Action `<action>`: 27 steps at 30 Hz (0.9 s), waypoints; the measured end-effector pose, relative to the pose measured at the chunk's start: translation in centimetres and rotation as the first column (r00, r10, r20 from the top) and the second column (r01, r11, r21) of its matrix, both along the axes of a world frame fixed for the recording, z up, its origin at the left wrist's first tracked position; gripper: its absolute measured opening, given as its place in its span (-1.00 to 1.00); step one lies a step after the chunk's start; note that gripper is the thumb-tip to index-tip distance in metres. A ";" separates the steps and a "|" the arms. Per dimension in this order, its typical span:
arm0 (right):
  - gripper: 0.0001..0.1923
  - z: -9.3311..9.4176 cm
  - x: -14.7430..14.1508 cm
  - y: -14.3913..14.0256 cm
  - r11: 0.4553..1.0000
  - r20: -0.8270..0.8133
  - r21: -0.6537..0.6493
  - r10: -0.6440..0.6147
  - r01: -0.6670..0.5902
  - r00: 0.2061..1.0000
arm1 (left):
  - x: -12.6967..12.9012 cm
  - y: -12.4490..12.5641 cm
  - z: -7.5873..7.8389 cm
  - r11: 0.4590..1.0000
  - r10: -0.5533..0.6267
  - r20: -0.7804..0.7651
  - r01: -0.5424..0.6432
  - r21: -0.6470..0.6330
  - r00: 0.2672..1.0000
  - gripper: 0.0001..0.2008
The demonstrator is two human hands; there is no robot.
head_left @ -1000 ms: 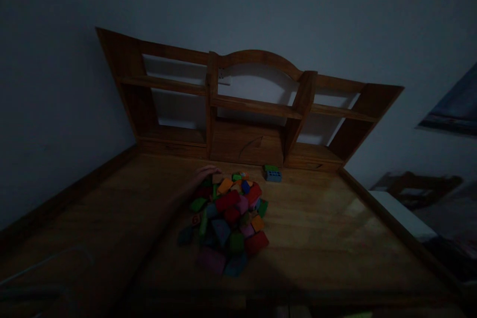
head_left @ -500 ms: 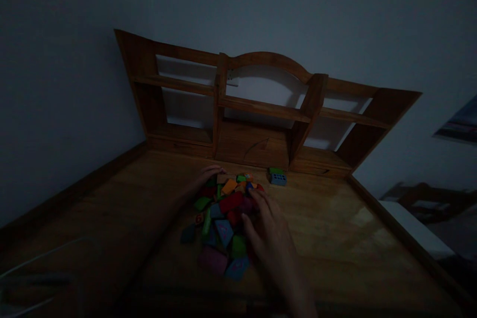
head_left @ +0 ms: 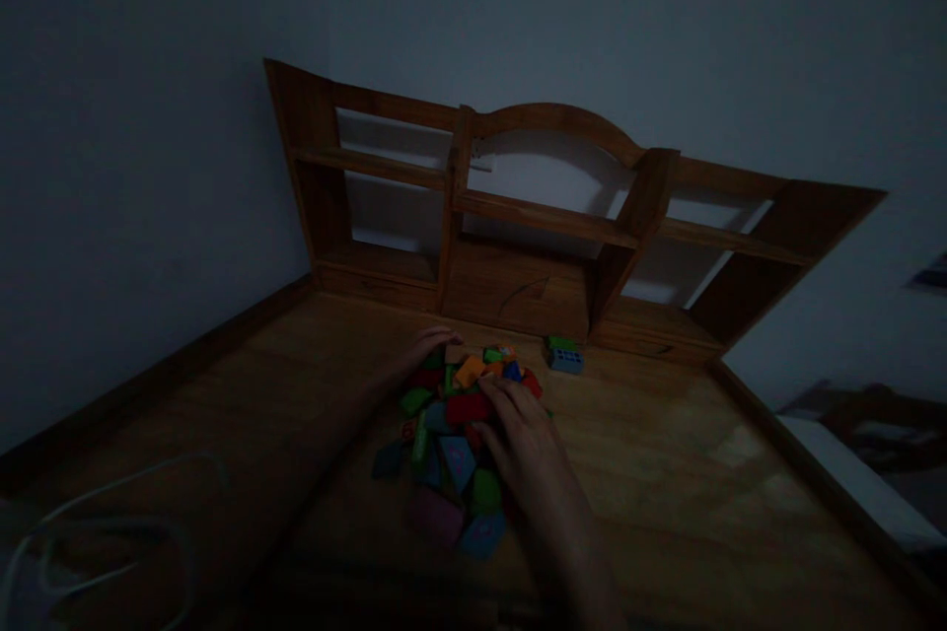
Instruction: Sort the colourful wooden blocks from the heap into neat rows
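Note:
A heap of coloured toy blocks lies on the wooden desk. My right hand (head_left: 524,429) is over the heap's right side, thumb and fingers closed around the right end of a red block (head_left: 466,409). My left hand (head_left: 430,343) rests at the far left edge of the heap, fingers stretched out beside a plain wood-coloured block (head_left: 455,354). Around them are an orange block (head_left: 469,372), a blue triangular block (head_left: 459,461), a green block (head_left: 486,491) and a purple block (head_left: 438,517). The dim light blurs the finer details.
Behind the heap stands a wooden shelf unit (head_left: 544,207) against the wall. A grey-blue block with dark holes (head_left: 566,361) and a green block (head_left: 560,343) sit apart near its base. Pale cable-like loops (head_left: 110,523) show at lower left. The desk (head_left: 666,473) extends to the right.
My right hand has moved in from beside the heap and closed on the red block's right end. My left hand stays at the far edge. The whole view has shifted slightly.

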State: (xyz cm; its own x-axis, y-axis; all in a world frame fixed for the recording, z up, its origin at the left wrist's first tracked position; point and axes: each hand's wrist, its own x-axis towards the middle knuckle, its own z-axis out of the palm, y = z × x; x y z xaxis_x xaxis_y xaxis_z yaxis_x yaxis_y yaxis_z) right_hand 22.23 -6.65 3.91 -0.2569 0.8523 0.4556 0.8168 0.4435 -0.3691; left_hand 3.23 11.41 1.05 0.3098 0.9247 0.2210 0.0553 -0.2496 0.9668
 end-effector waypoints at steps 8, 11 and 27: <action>-0.54 0.1 0.2 -0.4 1.000 -0.037 0.008 -0.003 0.004 0.999 | -0.1 -0.4 -0.1 0.999 -0.019 0.005 0.020 -0.027 1.000 -0.77; -0.57 0.1 0.3 -0.4 1.000 -0.055 0.010 0.015 -0.015 0.998 | -0.1 -0.4 -0.2 0.999 -0.025 0.011 0.025 -0.041 1.000 -0.77; -0.71 3.8 3.3 -1.9 0.999 -0.056 0.047 -0.001 0.003 0.998 | 0.4 0.7 -0.9 0.997 0.005 0.003 -0.005 -0.074 1.000 -0.77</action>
